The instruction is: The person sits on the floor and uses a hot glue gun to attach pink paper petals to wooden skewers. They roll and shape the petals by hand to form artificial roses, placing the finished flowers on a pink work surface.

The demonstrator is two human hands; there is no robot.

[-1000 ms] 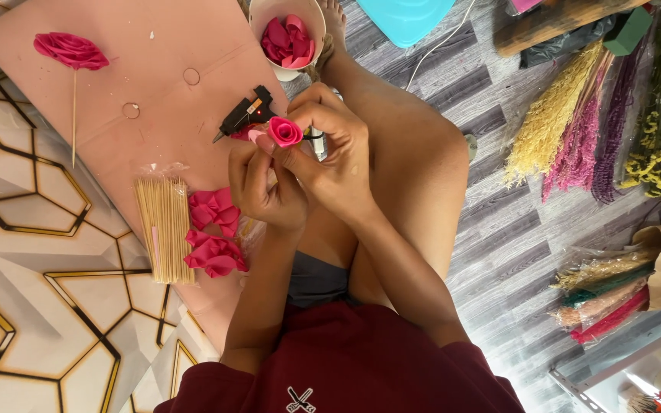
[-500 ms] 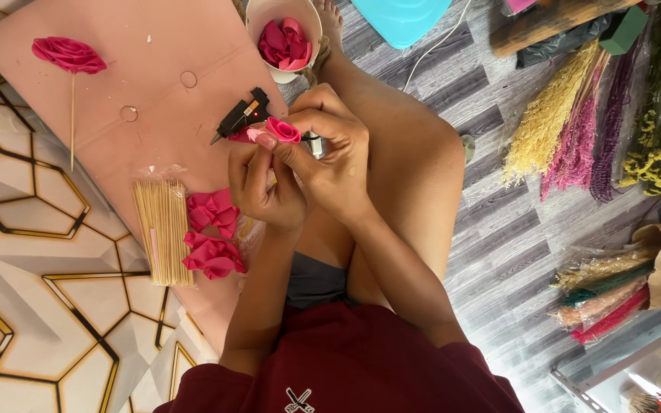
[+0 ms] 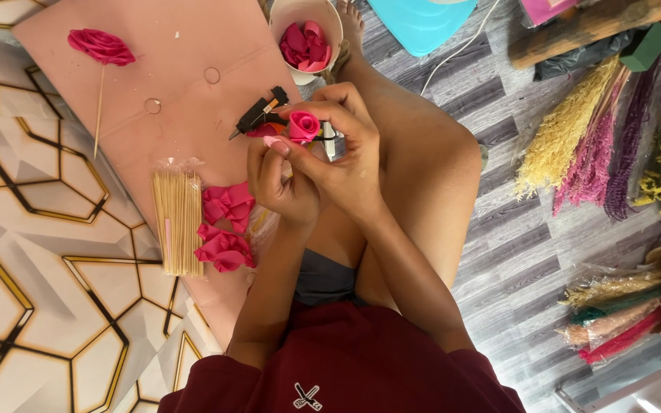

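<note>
A small pink foam rose bud (image 3: pixel 304 126) is pinched between the fingertips of both hands, above my knee. My left hand (image 3: pixel 283 182) cups it from below with the thumb against its side. My right hand (image 3: pixel 346 157) wraps over it from the right. A black glue gun (image 3: pixel 258 115) lies on the pink board (image 3: pixel 185 92) just beyond my fingers. Loose pink petals (image 3: pixel 223 226) and a bundle of wooden skewers (image 3: pixel 178 222) lie left of my left hand.
A finished pink rose on a skewer (image 3: pixel 101 47) lies at the board's far left. A white cup of pink petals (image 3: pixel 306 40) stands at the top. Dried grasses in yellow, pink and purple (image 3: pixel 598 138) lie on the grey floor at right, with more bundles (image 3: pixel 613 313) lower right.
The rose bud has been turned slightly between my fingers and shows more of its rolled top. Both hands stay in nearly the same place.
</note>
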